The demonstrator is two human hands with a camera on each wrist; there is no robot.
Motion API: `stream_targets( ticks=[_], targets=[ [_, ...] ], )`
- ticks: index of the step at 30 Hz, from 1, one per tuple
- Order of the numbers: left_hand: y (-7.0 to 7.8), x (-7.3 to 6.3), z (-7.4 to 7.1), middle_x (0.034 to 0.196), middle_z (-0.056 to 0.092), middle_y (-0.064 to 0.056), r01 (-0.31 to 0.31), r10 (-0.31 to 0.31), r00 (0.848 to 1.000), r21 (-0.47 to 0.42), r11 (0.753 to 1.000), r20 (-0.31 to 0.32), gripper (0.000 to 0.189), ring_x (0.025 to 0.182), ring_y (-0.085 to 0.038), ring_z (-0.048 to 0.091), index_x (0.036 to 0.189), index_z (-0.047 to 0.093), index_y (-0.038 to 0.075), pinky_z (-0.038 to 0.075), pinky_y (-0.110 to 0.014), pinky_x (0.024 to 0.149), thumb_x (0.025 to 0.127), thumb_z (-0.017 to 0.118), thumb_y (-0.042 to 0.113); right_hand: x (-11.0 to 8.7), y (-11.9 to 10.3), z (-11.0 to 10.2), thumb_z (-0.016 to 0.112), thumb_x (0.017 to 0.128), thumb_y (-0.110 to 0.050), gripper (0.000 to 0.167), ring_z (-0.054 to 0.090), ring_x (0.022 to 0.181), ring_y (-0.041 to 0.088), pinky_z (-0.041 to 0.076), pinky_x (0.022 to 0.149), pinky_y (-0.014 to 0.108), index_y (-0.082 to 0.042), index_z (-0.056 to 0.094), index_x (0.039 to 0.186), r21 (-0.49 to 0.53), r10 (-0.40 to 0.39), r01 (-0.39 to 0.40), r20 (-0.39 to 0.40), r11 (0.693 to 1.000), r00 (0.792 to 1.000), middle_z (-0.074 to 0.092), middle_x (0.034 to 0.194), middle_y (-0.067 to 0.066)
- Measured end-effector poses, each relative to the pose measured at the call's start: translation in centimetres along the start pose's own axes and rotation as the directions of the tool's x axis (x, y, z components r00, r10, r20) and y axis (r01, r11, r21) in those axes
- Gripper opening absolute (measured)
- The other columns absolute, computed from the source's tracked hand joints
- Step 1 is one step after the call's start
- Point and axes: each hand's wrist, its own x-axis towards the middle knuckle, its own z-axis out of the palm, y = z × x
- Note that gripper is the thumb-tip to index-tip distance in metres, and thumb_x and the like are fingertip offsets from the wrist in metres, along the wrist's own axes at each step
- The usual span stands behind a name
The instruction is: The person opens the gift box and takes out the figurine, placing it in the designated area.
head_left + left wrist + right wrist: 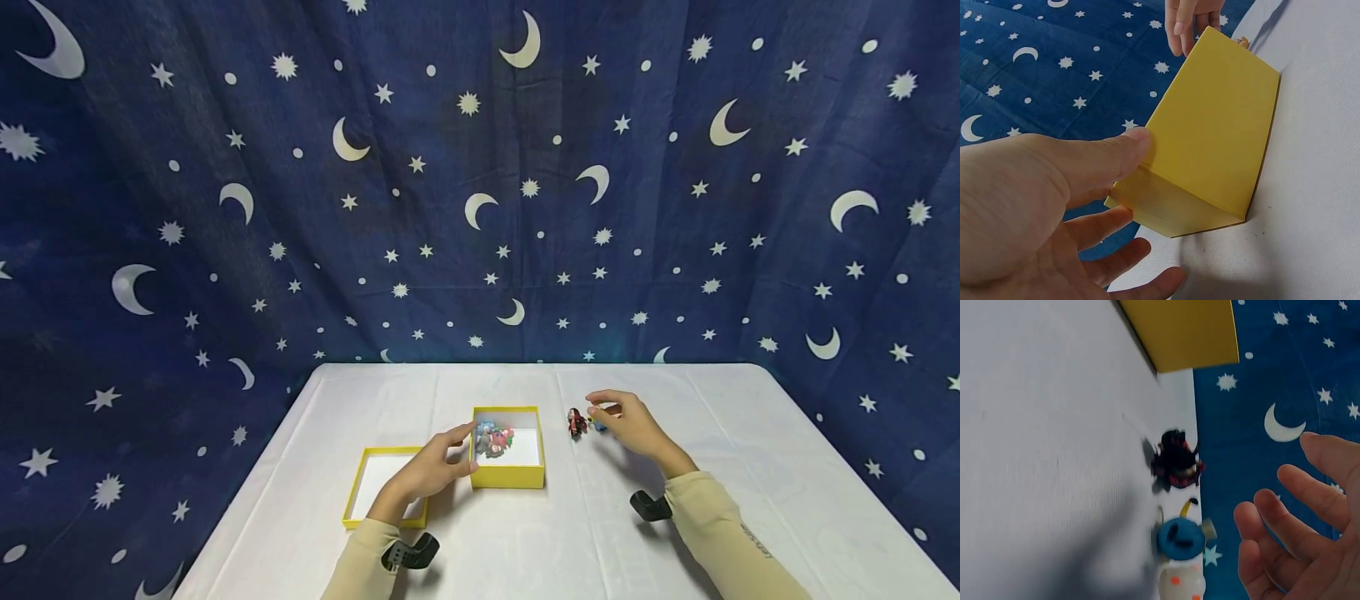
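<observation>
A yellow box (507, 477) with a white inside stands open-topped at mid-table, several small colourful figurines (495, 440) lying in its left part. My left hand (430, 472) holds it at the near left corner, thumb (1129, 147) against one wall and index finger against the adjoining one; the other fingers are spread. To the right of the box my right hand (628, 423) hovers with loosely bent fingers, nothing between them. Beside and below it stand a dark red and black figurine (1177, 461), a blue figurine (1180, 539) and a white, orange-spotted one (1182, 584), partly cut off.
A shallow yellow-rimmed lid (372, 483) lies inside-up on the table left of the box, partly under my left forearm. White cloth (525, 550) covers the table. Behind it hangs a dark blue curtain (420, 208) with moons and stars.
</observation>
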Motion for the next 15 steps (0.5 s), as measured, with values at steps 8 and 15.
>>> stream_targets(
  ticks=[8, 15],
  targets=[
    [0.1, -0.1, 0.0, 0.163, 0.035, -0.019, 0.003, -0.003, 1.0, -0.016, 1.0, 0.003, 0.068, 0.145, -0.048, 0.037, 0.157, 0.035, 0.006, 0.028, -0.066, 0.119, 0.097, 0.066, 0.014, 0.4, -2.0, 1.5, 0.069, 0.096, -0.025, 0.034, 0.071, 0.1, 0.029, 0.028, 0.092, 0.067, -0.008, 0.07, 0.125, -0.1, 0.073, -0.073, -0.002, 0.992, 0.997, 0.076, 0.112, 0.014],
    [0.2, 0.0, 0.0, 0.163, 0.036, -0.018, 0.011, -0.011, 1.0, -0.016, 1.0, 0.008, 0.068, 0.145, -0.047, 0.037, 0.157, 0.036, 0.007, 0.027, -0.066, 0.119, 0.097, 0.067, 0.014, 0.7, -3.0, 2.3, 0.066, 0.098, -0.017, 0.031, 0.067, 0.108, 0.035, 0.056, 0.083, 0.042, -0.003, 0.068, 0.126, -0.043, 0.0, 0.003, 0.068, 0.999, 0.998, 0.068, 0.125, 0.022]
  ],
)
